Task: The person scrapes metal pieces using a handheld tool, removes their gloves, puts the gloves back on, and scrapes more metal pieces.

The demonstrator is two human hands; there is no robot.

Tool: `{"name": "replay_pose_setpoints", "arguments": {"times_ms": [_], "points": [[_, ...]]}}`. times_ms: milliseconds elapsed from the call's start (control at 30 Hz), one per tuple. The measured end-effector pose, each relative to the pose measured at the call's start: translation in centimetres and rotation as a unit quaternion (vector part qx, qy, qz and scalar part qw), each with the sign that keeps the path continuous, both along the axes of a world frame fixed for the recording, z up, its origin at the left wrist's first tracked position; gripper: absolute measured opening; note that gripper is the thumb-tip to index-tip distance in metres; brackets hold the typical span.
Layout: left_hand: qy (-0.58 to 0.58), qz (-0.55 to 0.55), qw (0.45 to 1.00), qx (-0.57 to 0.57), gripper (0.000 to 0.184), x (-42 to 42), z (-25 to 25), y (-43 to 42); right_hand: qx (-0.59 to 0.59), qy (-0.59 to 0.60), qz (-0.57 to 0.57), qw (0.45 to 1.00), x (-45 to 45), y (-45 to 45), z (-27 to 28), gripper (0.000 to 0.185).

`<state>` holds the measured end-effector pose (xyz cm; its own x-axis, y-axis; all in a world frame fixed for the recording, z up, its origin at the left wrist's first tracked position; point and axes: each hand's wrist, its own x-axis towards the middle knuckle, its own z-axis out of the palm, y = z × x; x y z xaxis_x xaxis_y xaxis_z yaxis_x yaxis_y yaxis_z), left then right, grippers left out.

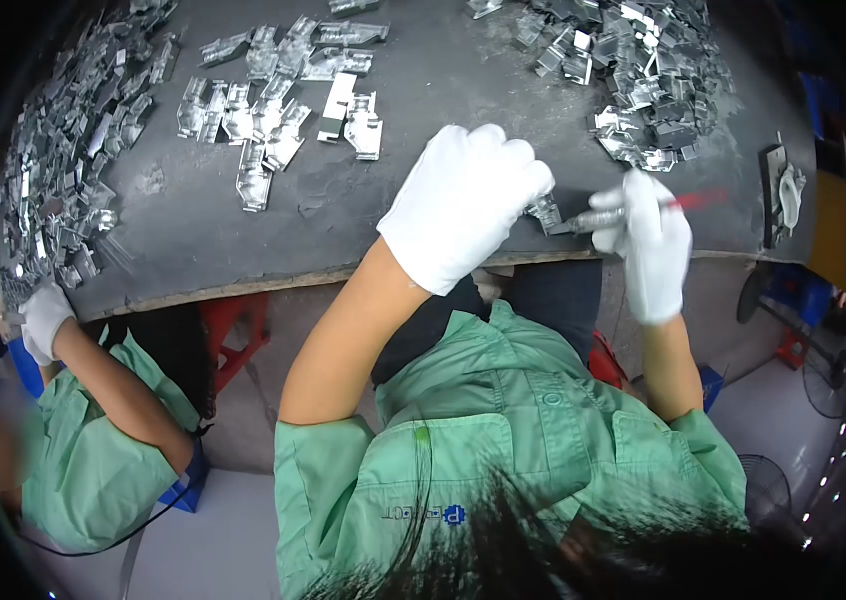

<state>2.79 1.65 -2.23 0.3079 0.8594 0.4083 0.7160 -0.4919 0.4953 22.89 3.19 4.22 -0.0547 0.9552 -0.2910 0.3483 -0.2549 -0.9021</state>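
Note:
My left hand (468, 205), in a white glove, is closed with its fingertips on a small shiny bent metal part (545, 213) near the table's front edge. My right hand (653, 240), also gloved in white, grips a slim pen-like tool (598, 220) with a greyish shaft and a blurred red end. The tip of this tool points left and reaches the metal part or lies just beside it; contact is unclear. Beyond my left hand, several similar metal parts (263, 110) lie loosely on the dark tabletop (333, 215).
Heaps of metal parts lie at the back right (658, 80) and along the left side (73, 150). A flat strip with a white item (789, 192) sits at the right edge. A co-worker's gloved hand (46, 320) rests at the left corner. A fan (825, 370) stands lower right.

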Motion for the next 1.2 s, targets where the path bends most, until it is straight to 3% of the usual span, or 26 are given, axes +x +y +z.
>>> {"name": "replay_pose_setpoints", "arguments": {"times_ms": [33, 100, 367, 467, 500, 533, 567, 667, 767, 800, 833, 967, 1067, 1100, 1133, 1200], "points": [[-0.001, -0.003, 1.0, -0.001, 0.021, 0.0, 0.1, 0.0, -0.07, 0.071, -0.025, 0.995, 0.9, 0.9, -0.7, 0.034], [-0.002, -0.002, 1.0, 0.001, 0.023, -0.4, 0.3, 0.3, 0.006, 0.086, -0.021, 0.996, 1.6, -0.3, -1.3, 0.035], [-0.007, -0.011, 1.0, -0.019, 0.032, -0.1, 0.3, 0.0, -0.033, 0.099, -0.003, 0.994, 0.1, -0.2, -0.6, 0.036], [-0.004, -0.004, 1.0, -0.013, 0.03, 0.0, 0.3, 0.0, 0.053, 0.037, 0.074, 0.995, -0.2, -0.1, -0.6, 0.029], [-0.004, -0.004, 1.0, -0.012, 0.03, 0.0, 0.2, 0.0, 0.162, -0.08, 0.189, 0.965, -0.6, -0.2, 0.1, 0.026], [-0.004, -0.005, 1.0, -0.01, 0.03, 0.0, 0.0, 0.2, 0.287, -0.184, 0.269, 0.901, -1.0, -0.3, 0.7, 0.024], [-0.002, -0.009, 1.0, -0.009, 0.029, 0.0, 0.0, 0.2, 0.448, -0.368, 0.4, 0.71, -1.3, -0.7, 1.7, 0.022], [-0.01, -0.013, 1.0, 0.005, 0.028, 0.0, 0.3, 0.3, 0.575, -0.354, 0.261, 0.69, -2.8, -2.9, -1.3, 0.017], [0.009, -0.008, 1.0, 0.0, 0.029, 0.1, 0.2, 0.3, 0.436, -0.214, 0.297, 0.822, 0.2, 0.4, -0.2, 0.018], [0.012, -0.009, 1.0, -0.002, 0.029, 0.1, 0.4, 0.3, 0.227, -0.069, 0.125, 0.963, 0.1, -0.2, 0.0, 0.02], [0.012, -0.009, 1.0, -0.005, 0.029, 0.1, 0.4, 0.3, -0.007, 0.083, -0.063, 0.995, 0.1, -0.8, 0.3, 0.024], [0.002, -0.011, 1.0, -0.006, 0.028, 0.1, 0.3, 0.4, -0.011, 0.148, -0.025, 0.989, 0.6, -1.2, -0.6, 0.027], [-0.006, -0.008, 1.0, 0.0, 0.029, 0.1, 0.0, 0.4, 0.097, 0.074, 0.05, 0.991, 0.1, -1.4, -1.5, 0.026], [-0.006, -0.007, 1.0, 0.001, 0.029, 0.1, -0.1, 0.3, 0.238, -0.077, 0.174, 0.952, 0.1, -1.3, -1.1, 0.025], [-0.005, -0.007, 1.0, 0.003, 0.029, 0.1, -0.1, 0.4, 0.366, -0.222, 0.289, 0.856, 0.2, -1.0, -0.3, 0.025], [-0.001, -0.011, 1.0, 0.006, 0.029, 0.0, 0.0, 0.4, 0.532, -0.341, 0.323, 0.705, -1.0, -1.9, -1.0, 0.021]]}}
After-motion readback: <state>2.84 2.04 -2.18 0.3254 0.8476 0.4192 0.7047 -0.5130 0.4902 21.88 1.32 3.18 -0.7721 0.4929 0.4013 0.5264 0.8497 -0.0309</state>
